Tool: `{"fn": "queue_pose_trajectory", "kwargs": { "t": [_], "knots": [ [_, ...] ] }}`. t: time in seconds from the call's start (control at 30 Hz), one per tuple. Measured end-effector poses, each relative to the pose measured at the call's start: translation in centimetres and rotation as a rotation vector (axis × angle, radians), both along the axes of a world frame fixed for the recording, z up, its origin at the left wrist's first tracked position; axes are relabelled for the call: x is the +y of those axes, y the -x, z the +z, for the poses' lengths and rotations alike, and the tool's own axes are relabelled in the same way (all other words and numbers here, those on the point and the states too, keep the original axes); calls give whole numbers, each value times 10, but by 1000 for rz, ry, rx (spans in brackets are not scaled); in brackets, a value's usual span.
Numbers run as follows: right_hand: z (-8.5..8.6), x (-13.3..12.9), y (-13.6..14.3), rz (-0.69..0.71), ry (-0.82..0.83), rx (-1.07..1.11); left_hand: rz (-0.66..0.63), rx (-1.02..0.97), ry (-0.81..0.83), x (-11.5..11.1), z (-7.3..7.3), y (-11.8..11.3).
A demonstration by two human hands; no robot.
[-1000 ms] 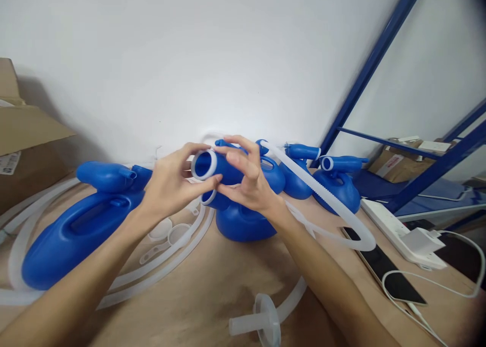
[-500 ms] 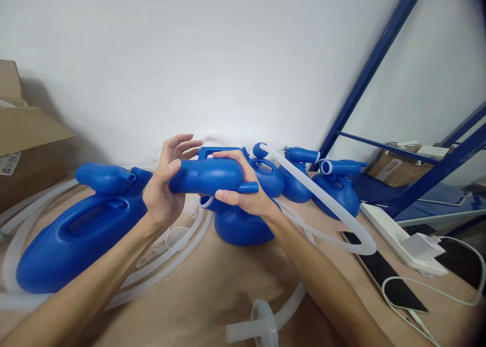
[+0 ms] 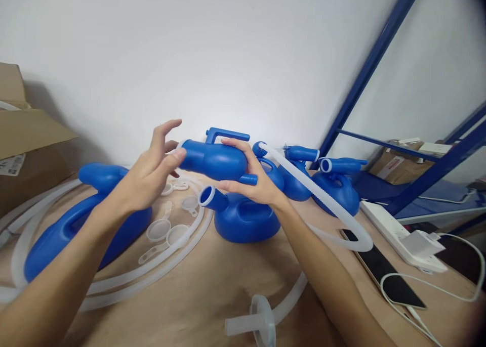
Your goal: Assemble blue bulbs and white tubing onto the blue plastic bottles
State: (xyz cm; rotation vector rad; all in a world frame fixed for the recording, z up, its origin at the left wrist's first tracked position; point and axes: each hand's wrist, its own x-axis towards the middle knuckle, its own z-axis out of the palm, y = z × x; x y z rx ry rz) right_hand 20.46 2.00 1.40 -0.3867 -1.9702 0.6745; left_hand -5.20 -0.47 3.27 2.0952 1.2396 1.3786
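Between my hands, raised above the table, is a blue plastic urinal bottle top (image 3: 212,160) with a flat handle and a small ribbed spout. My right hand (image 3: 256,177) wraps its rounded end, thumb below by the spout and fingers over the back. My left hand (image 3: 152,172) has its thumb on the pale-rimmed mouth; the index finger sticks up, and other fingers are partly hidden behind the rim. Below stands a blue bottle body (image 3: 246,223) with its white-rimmed neck (image 3: 212,198) pointing left.
A blue urinal bottle (image 3: 91,225) lies at left among coiled clear tubes (image 3: 125,281). Several translucent caps (image 3: 159,229) lie near it. More blue bottles (image 3: 336,190) stand at right, by a phone (image 3: 387,271) and power strip (image 3: 398,235). A clear funnel-like piece (image 3: 264,319) lies in front.
The bottle top has risen and turned, so its handle shows plainly above it. My left hand has shifted left from around it to its mouth, with fingers more spread.
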Motion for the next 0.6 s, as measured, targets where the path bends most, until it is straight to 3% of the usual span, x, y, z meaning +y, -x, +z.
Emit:
{"fn": "queue_pose_trajectory", "kwargs": {
  "t": [0.07, 0.13, 0.23, 0.3, 0.43, 0.6],
  "knots": [
    [-2, 11, -9, -104, -54, -45, 80, 90, 203, 7, 2, 9],
    [-9, 26, -18, -182, -29, -115, 87, 334, 390, 16, -5, 18],
    [-26, 49, -28, -200, 82, -247, 65, 868, 619, 31, -26, 25],
    [-37, 59, -32, -173, 171, -310, 73, 1093, 727, 37, -43, 24],
    [-45, 65, -36, -139, 309, -259, 57, 1174, 790, 41, -67, 12],
    [-45, 67, -40, -28, 369, -142, 21, 1198, 782, 44, -73, 12]
  ]
}}
